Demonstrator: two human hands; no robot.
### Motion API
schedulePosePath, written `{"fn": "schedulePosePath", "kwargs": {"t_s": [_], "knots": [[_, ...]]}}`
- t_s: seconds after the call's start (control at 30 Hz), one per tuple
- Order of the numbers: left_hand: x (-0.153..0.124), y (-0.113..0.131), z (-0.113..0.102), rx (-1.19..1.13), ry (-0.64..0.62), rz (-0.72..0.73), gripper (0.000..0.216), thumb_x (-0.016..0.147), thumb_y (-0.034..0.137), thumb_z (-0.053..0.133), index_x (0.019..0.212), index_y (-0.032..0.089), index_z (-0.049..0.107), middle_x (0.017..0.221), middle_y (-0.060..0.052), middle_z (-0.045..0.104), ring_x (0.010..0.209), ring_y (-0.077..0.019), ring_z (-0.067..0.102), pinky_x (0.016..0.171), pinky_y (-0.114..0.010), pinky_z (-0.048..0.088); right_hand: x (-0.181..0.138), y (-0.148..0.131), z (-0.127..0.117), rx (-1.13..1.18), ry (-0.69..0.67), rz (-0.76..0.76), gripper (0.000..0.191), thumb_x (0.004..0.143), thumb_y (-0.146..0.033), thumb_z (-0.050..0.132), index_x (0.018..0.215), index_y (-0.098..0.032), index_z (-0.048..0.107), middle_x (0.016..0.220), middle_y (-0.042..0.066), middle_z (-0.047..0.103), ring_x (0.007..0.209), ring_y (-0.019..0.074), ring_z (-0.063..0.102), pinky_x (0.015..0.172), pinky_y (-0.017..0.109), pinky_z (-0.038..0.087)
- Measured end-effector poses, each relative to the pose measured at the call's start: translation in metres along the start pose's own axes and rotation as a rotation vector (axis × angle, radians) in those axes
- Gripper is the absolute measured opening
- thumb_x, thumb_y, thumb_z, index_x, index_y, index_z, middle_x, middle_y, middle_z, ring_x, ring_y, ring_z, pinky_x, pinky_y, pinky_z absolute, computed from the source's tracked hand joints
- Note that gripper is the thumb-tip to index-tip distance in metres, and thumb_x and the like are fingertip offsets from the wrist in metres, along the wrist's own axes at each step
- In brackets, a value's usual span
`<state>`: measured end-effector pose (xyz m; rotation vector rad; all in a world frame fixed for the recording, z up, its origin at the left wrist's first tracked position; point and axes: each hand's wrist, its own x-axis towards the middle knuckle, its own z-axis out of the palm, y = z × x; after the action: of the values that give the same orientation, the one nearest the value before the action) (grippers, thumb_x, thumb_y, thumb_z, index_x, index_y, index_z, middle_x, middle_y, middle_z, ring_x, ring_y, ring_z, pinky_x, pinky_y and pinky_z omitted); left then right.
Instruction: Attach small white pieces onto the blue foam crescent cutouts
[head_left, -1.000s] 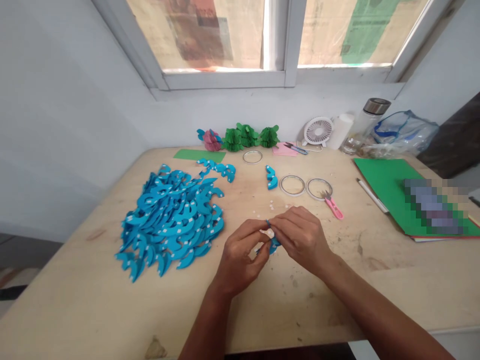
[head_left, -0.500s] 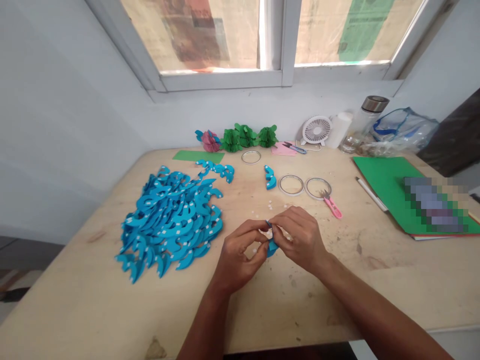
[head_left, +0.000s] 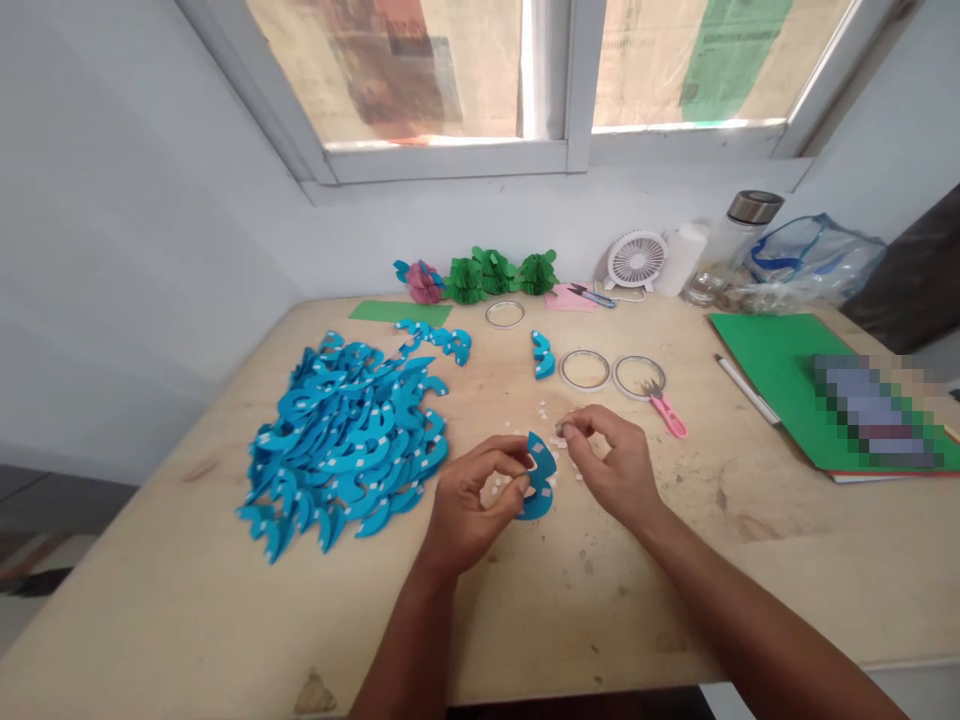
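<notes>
Your left hand (head_left: pixel 472 500) pinches a blue piece (head_left: pixel 538 478); your right hand (head_left: pixel 611 465) pinches a white bit (head_left: pixel 561 431). The pile (head_left: pixel 345 440) looks finished; two pieces (head_left: pixel 542 355) wait apart.

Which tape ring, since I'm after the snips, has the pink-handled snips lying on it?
The rightmost ring: the pink snips lie with their blades over its rim. The middle ring and far ring lie bare.

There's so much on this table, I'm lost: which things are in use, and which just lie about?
In use: left hand holding blue paper piece; right hand, pinched shut; white bits; blue pile.
Lying about: tape rings; pink snips; fan; bottle; green sheets; green paper balls.
</notes>
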<state>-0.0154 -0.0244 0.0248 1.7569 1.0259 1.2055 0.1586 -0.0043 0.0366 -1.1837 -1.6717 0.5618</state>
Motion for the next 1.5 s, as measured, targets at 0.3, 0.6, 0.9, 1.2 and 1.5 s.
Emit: {"fn": "schedulePosePath", "kwargs": {"t_s": [0.3,0.6,0.9,1.2,1.5], "knots": [[0.003,-0.002,0.003,-0.114,0.047,-0.135,0.012,0.074,0.021,0.06,0.063,0.015,0.058,0.087,-0.008,0.066,0.08,-0.0186,0.062,0.072,-0.031,0.049,-0.002,0.017,0.011,0.12,-0.125,0.266,0.012,0.074,-0.025,0.055,0.067,-0.017,0.058,0.053,-0.002,0.055,0.049,0.0108,0.049,0.049,0.022,0.04],[0.003,-0.005,0.005,-0.16,0.049,-0.21,0.015,0.073,0.024,0.061,0.062,0.014,0.058,0.086,-0.009,0.066,0.078,-0.0179,0.061,0.066,-0.028,0.05,0.0,0.009,0.008,0.473,-0.238,0.26,0.025,0.084,-0.033,0.048,0.084,-0.016,0.066,0.081,0.006,0.066,0.076,0.0165,0.059,0.071,0.03,0.047],[0.006,0.002,0.008,-0.171,0.04,-0.232,0.014,0.072,0.021,0.06,0.06,0.013,0.06,0.083,-0.008,0.066,0.072,-0.0157,0.06,0.063,-0.025,0.047,-0.001,0.01,0.009,0.511,-0.266,0.253,0.019,0.079,-0.034,0.057,0.082,-0.018,0.068,0.074,0.002,0.062,0.072,0.0145,0.055,0.067,0.026,0.044],[0.006,0.004,0.009,-0.175,0.028,-0.23,0.014,0.071,0.02,0.06,0.06,0.013,0.061,0.08,-0.008,0.066,0.074,-0.0165,0.06,0.064,-0.026,0.048,-0.002,0.013,0.012,0.524,-0.241,0.296,0.018,0.077,-0.034,0.06,0.076,-0.018,0.068,0.071,0.002,0.062,0.068,0.0139,0.055,0.064,0.027,0.044],[0.006,0.004,0.009,-0.157,0.015,-0.206,0.015,0.072,0.022,0.059,0.06,0.014,0.06,0.079,-0.008,0.066,0.074,-0.017,0.061,0.065,-0.027,0.048,-0.003,0.012,0.013,0.555,-0.233,0.332,0.018,0.074,-0.035,0.063,0.07,-0.018,0.067,0.067,0.001,0.062,0.064,0.0132,0.055,0.06,0.026,0.045]]}}
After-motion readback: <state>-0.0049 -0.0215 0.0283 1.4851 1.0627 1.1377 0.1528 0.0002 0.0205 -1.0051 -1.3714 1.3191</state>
